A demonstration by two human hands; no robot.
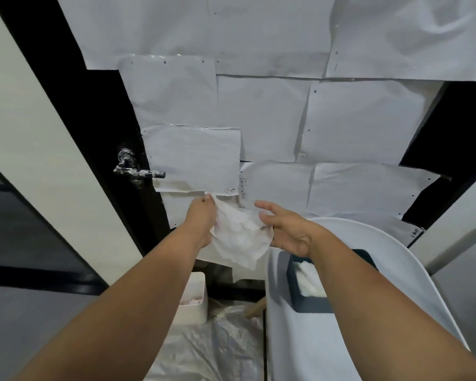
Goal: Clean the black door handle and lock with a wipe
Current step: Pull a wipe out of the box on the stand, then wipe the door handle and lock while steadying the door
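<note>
Here both hands meet in front of the door, a crumpled white wipe (238,233) stretched between them; the left hand (202,220) pinches the wipe's upper left corner between thumb and fingertips, fingers curled round the cloth, while the right hand (287,229) holds the right edge with its thumb against the fabric and its fingers fairly straight and spread, reaching forward past the wipe; the wipe hangs slack, its lower corner drooping below both hands, and it touches neither handle nor lock; the black door handle (139,173) juts out from the black door edge (99,111), up and to the left of the left hand and well apart from it, its lever smeared with white blotches; the lock (125,158) sits just above the handle, likewise spotted white; most of the door face is covered with overlapping white paper sheets (259,119), one carrying a small circled mark near the left hand; below the right forearm a white chair (368,243) holds a dark blue tissue box (308,295) with white tissue showing in its opening; on the floor beneath the left forearm stands a white bin (194,301), next to a crinkled clear plastic sheet (212,347)
</note>
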